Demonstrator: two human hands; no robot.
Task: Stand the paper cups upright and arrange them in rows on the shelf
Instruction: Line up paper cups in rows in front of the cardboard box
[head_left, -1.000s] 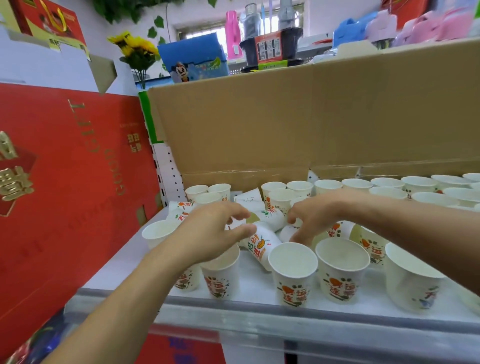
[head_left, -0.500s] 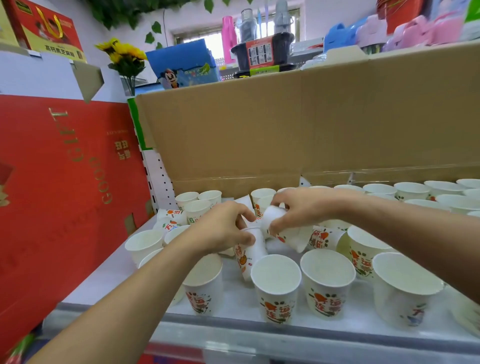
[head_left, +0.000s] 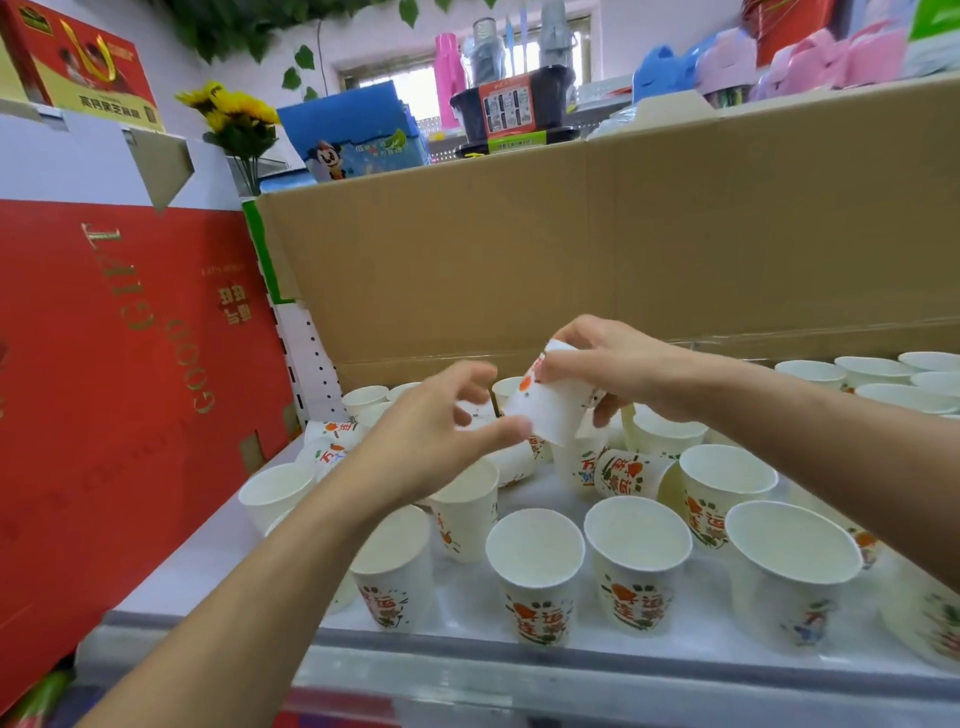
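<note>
R grip (head_left: 613, 364) pinching cup (head_left: 545, 410) | L grip (head_left: 436, 436) blurred, can't tell | lying cups (head_left: 626, 474) part-hidden

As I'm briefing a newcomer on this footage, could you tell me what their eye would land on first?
First, the right hand grips a paper cup, base up, above the middle, with the left hand poised beside it. Beneath, upright cups line the front of the shelf, while a tipped cup lies behind them. A big red box fills the left.
</note>
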